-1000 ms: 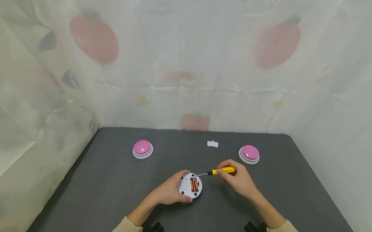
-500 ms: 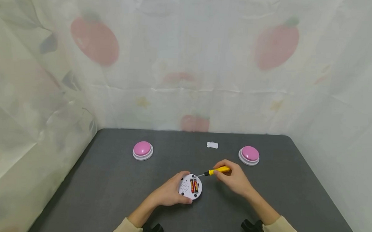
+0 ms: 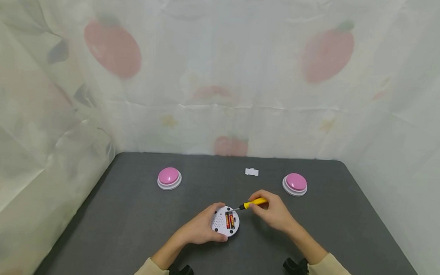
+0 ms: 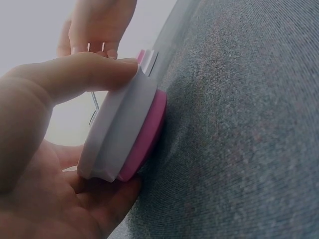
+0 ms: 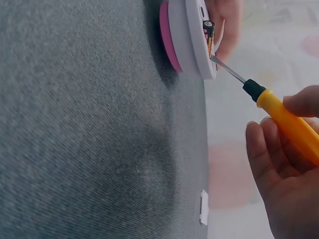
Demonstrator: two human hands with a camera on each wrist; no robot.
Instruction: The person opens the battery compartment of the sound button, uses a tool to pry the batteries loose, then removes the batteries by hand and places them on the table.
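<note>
Since earlier frame, right grip [image 3: 273, 212] had shifted left, carrying yellow screwdriver [image 3: 255, 202] farther over round device [image 3: 220, 221]. We saw it pinch handle; left grip [image 3: 202, 226] held device by rim, pink dome down, toward near side of worktop [image 3: 130, 215]. We judged device light, stiff, smooth, possibly slippery: rim best hold. Two batteries [image 3: 232, 221] lay in its uncovered back.

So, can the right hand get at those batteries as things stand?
Probably yes, at least with the yellow screwdriver the right hand holds: the batteries lie uncovered in the upturned button, the tip appears to be at their far end, and the left hand grips only the button's edge.
</note>
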